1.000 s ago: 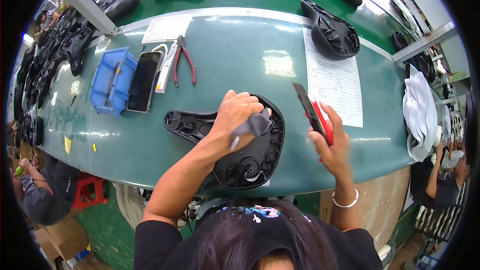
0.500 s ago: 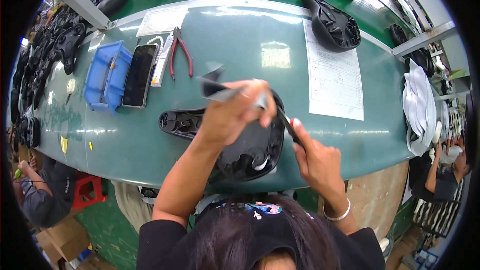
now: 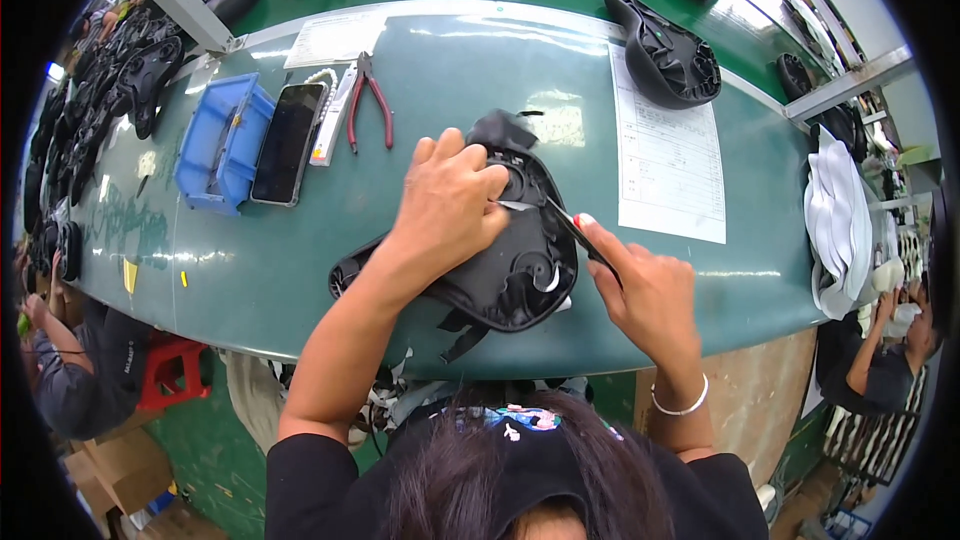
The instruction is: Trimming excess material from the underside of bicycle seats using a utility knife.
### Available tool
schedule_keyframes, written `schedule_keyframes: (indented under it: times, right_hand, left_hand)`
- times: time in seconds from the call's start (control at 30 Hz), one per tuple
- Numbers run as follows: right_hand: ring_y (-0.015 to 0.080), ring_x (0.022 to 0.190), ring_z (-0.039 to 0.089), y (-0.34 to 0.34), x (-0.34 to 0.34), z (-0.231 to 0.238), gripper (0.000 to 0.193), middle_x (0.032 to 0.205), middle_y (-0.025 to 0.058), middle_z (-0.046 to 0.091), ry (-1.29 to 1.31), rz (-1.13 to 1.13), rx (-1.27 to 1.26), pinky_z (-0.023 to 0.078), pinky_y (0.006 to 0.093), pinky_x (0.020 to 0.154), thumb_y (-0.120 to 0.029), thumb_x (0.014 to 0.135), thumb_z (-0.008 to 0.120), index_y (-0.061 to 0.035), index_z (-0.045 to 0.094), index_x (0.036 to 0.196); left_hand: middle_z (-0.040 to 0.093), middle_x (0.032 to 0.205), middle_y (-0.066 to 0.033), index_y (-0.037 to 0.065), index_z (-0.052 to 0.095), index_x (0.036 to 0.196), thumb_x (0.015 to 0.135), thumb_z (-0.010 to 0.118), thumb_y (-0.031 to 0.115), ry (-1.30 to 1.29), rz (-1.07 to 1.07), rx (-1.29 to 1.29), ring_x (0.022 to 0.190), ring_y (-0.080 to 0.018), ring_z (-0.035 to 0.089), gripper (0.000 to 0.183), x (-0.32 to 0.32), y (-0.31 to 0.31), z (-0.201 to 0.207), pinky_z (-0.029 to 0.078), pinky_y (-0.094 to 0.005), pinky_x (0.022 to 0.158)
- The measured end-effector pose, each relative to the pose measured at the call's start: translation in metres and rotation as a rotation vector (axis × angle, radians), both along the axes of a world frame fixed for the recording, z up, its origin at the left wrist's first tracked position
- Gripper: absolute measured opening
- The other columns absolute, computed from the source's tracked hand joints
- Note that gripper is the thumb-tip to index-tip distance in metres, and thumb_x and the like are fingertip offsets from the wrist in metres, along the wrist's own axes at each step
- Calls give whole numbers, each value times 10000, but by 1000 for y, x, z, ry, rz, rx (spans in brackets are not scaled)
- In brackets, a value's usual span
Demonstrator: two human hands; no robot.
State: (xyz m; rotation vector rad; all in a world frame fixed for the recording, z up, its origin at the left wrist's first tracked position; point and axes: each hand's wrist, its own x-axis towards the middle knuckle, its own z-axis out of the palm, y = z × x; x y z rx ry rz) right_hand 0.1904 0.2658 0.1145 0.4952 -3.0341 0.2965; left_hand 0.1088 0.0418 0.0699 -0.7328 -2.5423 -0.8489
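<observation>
A black bicycle saddle point(image 3: 510, 250) lies upside down on the table before me, its ribbed underside facing up and its narrow nose pointing left. Loose black cover material point(image 3: 502, 128) sticks up at its far edge. My left hand point(image 3: 450, 195) is closed over that edge, pinching the material; the fingertips are partly hidden. In my right hand point(image 3: 650, 295) is a slim dark-handled knife point(image 3: 592, 248), its tip at the saddle's right rim. The blade hardly shows. A cut strip of black cover point(image 3: 462, 335) hangs from the near rim.
Left on the table are a blue bin point(image 3: 225, 145), a phone point(image 3: 288, 145) and red-handled cutting pliers point(image 3: 370, 105). Another saddle point(image 3: 665, 55) rests on a paper sheet point(image 3: 670, 165) at the far right. White covers point(image 3: 840, 225) hang by the right edge. People work at both sides.
My left hand has come down from above the saddle to its far rim. The saddle has turned slightly and shifted right. My right hand has stayed beside the rim with the knife.
</observation>
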Motion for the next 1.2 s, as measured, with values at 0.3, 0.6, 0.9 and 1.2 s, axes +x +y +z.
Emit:
schedule_keyframes:
  times: [0.3, 0.6, 0.9, 1.2]
  right_hand:
    - [281, 561, 575, 10, 4, 24, 409, 662, 91, 614, -142, 22, 128, 406, 376, 508, -187, 818, 624, -254, 605, 1220]
    - [226, 602, 548, 29, -77, 30, 401, 659, 31, 578, -151, 496, 261, 383, 351, 641, -230, 868, 588, -294, 562, 1264]
    - [267, 481, 490, 37, 5, 35, 515, 553, 70, 505, -105, 166, 287, 357, 377, 512, -145, 804, 620, -197, 522, 1307]
    - [292, 477, 524, 64, -30, 36, 436, 558, 110, 543, -319, 130, 41, 379, 386, 478, -153, 805, 611, -187, 567, 1237]
  left_hand:
    - [658, 913, -47, 26, 677, 882, 947, 536, 372, -583, 295, 1239, 1059, -164, 527, 380, -13, -22, -1, 360, -292, 912]
    - [596, 746, -50, 67, 477, 645, 1022, 212, 386, -498, -322, 1062, 642, -144, 531, 561, 77, -66, 13, 367, -348, 891]
    - [578, 946, -134, -62, 519, 1128, 899, 469, 78, -240, -762, 1786, 830, -164, 550, 273, 47, -229, 84, 401, -358, 865]
    - [629, 960, -116, -55, 535, 1162, 809, 730, 268, -1430, 36, 446, 909, -190, 610, 517, 97, -28, -1, 496, -315, 822]
